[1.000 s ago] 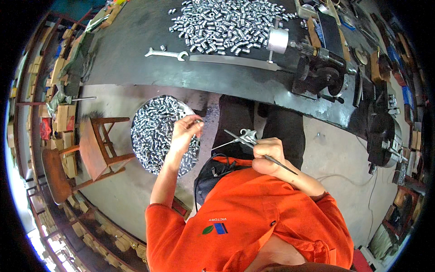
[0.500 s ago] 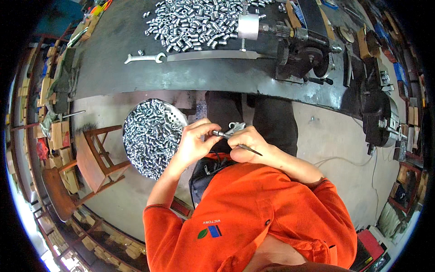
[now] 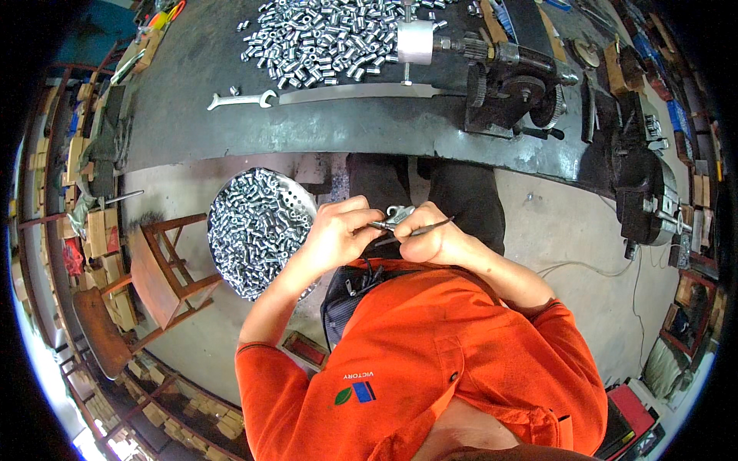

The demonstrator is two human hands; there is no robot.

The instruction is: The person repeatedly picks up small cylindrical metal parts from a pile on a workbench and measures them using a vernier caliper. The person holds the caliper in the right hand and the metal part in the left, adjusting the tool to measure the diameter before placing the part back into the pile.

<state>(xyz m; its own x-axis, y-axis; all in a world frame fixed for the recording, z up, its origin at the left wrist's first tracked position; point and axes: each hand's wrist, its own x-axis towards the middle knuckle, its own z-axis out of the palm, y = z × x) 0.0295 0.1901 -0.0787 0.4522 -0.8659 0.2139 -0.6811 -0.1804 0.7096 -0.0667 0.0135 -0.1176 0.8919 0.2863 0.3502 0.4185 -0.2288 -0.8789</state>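
A black-topped workbench (image 3: 269, 131) spans the upper field, its near edge facing the person, who wears an orange shirt (image 3: 415, 338). A wooden chair (image 3: 169, 269) stands below the bench's near left corner. On the bench, a mound of short metal cylinders (image 3: 330, 38) lies toward the far edge, with a black geared fixture (image 3: 515, 92) to its right. A round metal pan (image 3: 296, 201), perforated and heaped with similar cylinders, sits just below the near edge. The left hand (image 3: 338, 233) is closed in a fingertip pinch; the right hand (image 3: 430, 234) grips a slender dark rod (image 3: 437, 224). This rod lies in front of the person, below the middle of the near edge; its long axis runs crosswise, the right tip angled slightly toward the bench. A silvery tool (image 3: 399, 213) shows between the hands, its hooked end toward the bench. The shirt's emblem (image 3: 355, 393) combines a green leaf, a blue block and a line of pale lettering, inverted in this view. At the left fingertips is a small metal piece (image 3: 377, 225), largely hidden.
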